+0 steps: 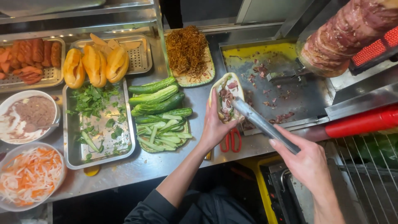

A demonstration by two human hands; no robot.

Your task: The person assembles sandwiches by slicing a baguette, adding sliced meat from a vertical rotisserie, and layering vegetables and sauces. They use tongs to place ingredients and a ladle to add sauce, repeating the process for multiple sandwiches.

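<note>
The left hand (215, 126) grips the split bread roll (226, 97) upright above the surface (141, 164), its long axis pointing away, while the right hand (306, 159) clasps metal tongs (261, 122) slanting up-left into it.

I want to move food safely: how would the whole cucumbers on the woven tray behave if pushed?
The whole cucumbers are round and stacked loosely, so they would probably roll off the pile. Their glossy skin suggests slipperiness. They look firm, not floppy.

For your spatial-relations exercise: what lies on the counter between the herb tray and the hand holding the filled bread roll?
In the head view, cucumbers, whole and sliced, lie between the herb tray and the left hand holding the bread roll.
</note>
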